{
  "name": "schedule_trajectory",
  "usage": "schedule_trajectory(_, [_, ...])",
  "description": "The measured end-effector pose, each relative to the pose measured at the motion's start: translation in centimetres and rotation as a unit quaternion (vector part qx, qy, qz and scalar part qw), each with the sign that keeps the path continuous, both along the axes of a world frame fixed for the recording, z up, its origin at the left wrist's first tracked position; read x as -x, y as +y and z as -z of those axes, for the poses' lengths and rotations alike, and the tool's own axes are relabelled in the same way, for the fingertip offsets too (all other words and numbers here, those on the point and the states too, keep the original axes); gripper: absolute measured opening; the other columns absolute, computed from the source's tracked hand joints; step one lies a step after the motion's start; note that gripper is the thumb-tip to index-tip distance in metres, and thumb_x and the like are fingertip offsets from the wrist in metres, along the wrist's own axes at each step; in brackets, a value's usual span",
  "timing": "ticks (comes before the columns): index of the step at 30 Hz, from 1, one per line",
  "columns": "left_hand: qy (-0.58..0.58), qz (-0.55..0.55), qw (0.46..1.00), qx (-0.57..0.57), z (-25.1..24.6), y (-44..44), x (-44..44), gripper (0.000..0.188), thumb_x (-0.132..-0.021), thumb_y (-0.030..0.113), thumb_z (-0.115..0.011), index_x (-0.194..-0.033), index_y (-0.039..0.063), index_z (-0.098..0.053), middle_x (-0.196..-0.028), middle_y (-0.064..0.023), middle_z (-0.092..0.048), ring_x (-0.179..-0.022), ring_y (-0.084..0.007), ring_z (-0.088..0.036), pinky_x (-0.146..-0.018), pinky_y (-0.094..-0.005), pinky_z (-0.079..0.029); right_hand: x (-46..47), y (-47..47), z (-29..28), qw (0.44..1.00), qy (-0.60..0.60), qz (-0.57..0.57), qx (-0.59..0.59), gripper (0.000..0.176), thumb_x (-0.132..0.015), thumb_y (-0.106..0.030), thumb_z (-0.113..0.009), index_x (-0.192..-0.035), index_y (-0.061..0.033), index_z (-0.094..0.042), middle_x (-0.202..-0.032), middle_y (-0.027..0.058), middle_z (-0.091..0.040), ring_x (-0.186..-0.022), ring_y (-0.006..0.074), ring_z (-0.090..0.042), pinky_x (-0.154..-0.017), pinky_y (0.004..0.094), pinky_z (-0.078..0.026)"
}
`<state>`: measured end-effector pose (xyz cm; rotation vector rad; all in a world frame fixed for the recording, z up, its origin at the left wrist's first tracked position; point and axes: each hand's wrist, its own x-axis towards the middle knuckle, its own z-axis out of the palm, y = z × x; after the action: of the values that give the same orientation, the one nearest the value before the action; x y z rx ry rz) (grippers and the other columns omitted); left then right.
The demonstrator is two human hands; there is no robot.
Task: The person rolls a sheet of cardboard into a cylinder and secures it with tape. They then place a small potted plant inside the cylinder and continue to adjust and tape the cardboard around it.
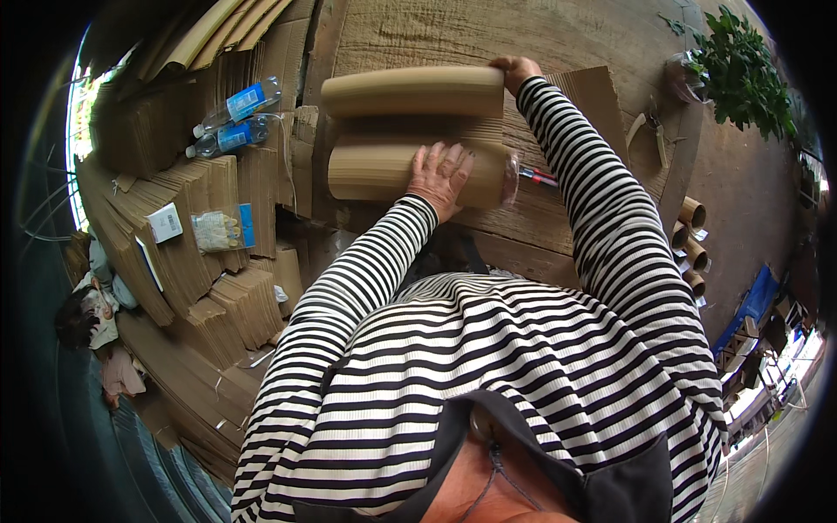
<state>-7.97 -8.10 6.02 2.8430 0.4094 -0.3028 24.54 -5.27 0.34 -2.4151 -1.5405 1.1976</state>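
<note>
A corrugated cardboard sheet (pixel 480 131) lies on the wooden worktable (pixel 418 36), curled at its near and far sides. My left hand (pixel 441 176) presses on the near curl, fingers spread over its top. Clear plastic wrap (pixel 511 176) sticks out of that curl's right end; what it wraps is hidden inside. At the right end of the far curl, my right hand (pixel 518 70) grips the edge of the cardboard. The far curl looks blurred. Below my right forearm, a red and black tool (pixel 537 176), partly covered by the sleeve, lies beside the near curl.
Stacked cardboard (pixel 176 209) fills the left, bearing two plastic bottles (pixel 245 101) and a clear packet (pixel 219 229). Pruning shears (pixel 654 127), another cardboard sheet (pixel 592 98) and leafy greens (pixel 745 78) lie right. Several cardboard tubes (pixel 696 255) are stacked nearer. Another person (pixel 98 314) is far left.
</note>
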Motion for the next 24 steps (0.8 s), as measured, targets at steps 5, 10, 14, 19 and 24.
schedule_trajectory(5, [-0.025, -0.005, 1.0, -0.012, 0.9, -0.4, 0.7, 0.112, -0.059, 0.047, -0.088, -0.152, 0.017, -0.033, -0.158, -0.0097, -0.028, -0.144, -0.0373, -0.027, -0.116, -0.0623, -0.019, 6.7, 3.7, -17.2, 0.964, -0.114, -0.075, -0.227, 0.026, -0.095, -0.019, -0.059, -0.118, -0.0276, -0.067, -0.103, 0.006, -0.073, -0.098, 0.0284, -0.071, -0.083, 0.0405, -0.058])
schedule_trajectory(10, [-0.051, 0.02, 0.998, -0.031, 1.7, -0.4, 0.8, 0.106, -0.065, 0.046, -0.084, -0.153, 0.018, -0.032, -0.157, -0.0121, -0.029, -0.144, -0.0377, -0.026, -0.117, -0.0621, -0.017, 7.0, 3.9, -17.8, 0.95, -0.14, -0.066, -0.272, 0.027, -0.09, -0.025, -0.064, -0.117, -0.0277, -0.067, -0.099, 0.0053, -0.074, -0.094, 0.0268, -0.072, -0.079, 0.0416, -0.058])
schedule_trajectory(14, [0.029, 0.004, 1.0, -0.001, 0.5, -0.2, 0.8, 0.104, -0.072, 0.048, -0.079, -0.156, 0.018, -0.027, -0.159, -0.013, -0.028, -0.144, -0.0385, -0.029, -0.118, -0.0632, -0.015, 8.7, 4.2, -22.4, 0.904, -0.165, -0.044, -0.393, 0.021, -0.083, -0.025, -0.067, -0.104, -0.0205, -0.068, -0.092, 0.0071, -0.073, -0.085, 0.0275, -0.072, -0.075, 0.0409, -0.057])
schedule_trajectory(19, [0.028, 0.022, 0.999, -0.032, 1.1, 0.0, 0.4, 0.104, -0.074, 0.05, -0.079, -0.157, 0.019, -0.025, -0.162, -0.0126, -0.023, -0.147, -0.0385, -0.024, -0.118, -0.063, -0.013, 3.1, 6.8, -21.7, 0.928, -0.153, 0.028, -0.338, 0.026, -0.076, -0.021, -0.073, -0.101, -0.0141, -0.073, -0.094, 0.018, -0.073, -0.09, 0.0314, -0.072, -0.079, 0.0422, -0.058])
schedule_trajectory(24, [-0.018, -0.001, 1.0, -0.009, 1.3, -0.1, 1.5, 0.11, -0.064, 0.05, -0.087, -0.153, 0.019, -0.03, -0.156, -0.0123, -0.03, -0.145, -0.0389, -0.026, -0.117, -0.0637, -0.016, 0.4, -0.2, -8.1, 0.985, -0.09, 0.137, -0.062, 0.06, -0.083, -0.036, -0.078, -0.135, -0.0122, -0.06, -0.115, 0.0106, -0.072, -0.109, 0.0212, -0.067, -0.098, 0.0355, -0.053])
